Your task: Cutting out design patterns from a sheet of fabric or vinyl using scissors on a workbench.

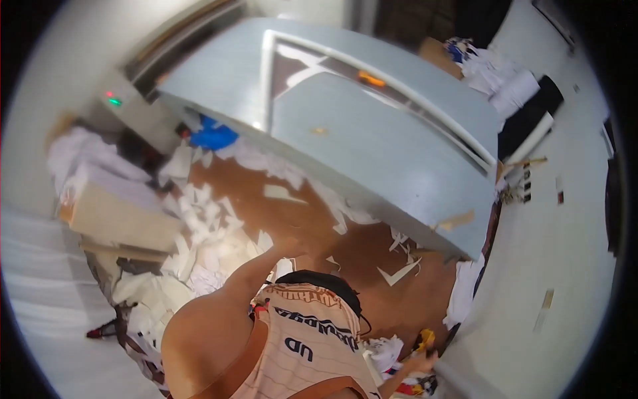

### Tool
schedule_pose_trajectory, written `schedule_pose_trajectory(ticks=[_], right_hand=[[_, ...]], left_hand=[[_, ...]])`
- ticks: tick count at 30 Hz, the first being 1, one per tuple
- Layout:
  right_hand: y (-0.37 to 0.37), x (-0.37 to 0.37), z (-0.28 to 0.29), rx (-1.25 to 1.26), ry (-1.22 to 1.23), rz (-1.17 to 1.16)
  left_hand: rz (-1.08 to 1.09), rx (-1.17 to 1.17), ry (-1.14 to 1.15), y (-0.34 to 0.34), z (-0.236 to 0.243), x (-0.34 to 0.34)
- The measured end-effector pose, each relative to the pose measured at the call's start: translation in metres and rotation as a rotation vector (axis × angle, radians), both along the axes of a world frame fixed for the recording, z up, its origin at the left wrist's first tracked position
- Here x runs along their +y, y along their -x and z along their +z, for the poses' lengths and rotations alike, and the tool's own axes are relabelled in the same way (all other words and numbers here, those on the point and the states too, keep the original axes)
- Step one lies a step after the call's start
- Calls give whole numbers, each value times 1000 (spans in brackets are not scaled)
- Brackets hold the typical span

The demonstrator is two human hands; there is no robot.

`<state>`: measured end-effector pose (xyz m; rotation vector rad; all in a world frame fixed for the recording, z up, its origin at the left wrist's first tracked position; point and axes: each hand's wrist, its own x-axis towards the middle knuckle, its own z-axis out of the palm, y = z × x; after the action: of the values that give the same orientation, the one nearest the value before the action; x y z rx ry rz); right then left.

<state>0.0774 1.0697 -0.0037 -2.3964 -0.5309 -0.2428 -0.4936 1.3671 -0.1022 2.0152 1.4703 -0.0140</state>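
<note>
Bright even light, soft motion blur, fisheye bending, dark corners

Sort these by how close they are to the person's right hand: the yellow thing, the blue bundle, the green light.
From the right hand, low right in the head view:
1. Yellow thing, just above the hand.
2. Blue bundle, up left under the big grey machine.
3. Green light, farthest, upper left.
</note>
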Motion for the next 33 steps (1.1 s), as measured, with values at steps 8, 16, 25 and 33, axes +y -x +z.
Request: schedule_pose_trajectory(ticks=[8,16,25,33], right_hand=[[286,490,44,680,-149,974],[551,680,-76,667,-46,1070],[779,818,13,943,150,657],[842,993,-24,1202,275,827]], left_hand=[[701,-20,-550,146,38,247],[125,367,-577,406,-16,707],[-315,601,-391,638,28,916],[287,726,-411,801,16,914]])
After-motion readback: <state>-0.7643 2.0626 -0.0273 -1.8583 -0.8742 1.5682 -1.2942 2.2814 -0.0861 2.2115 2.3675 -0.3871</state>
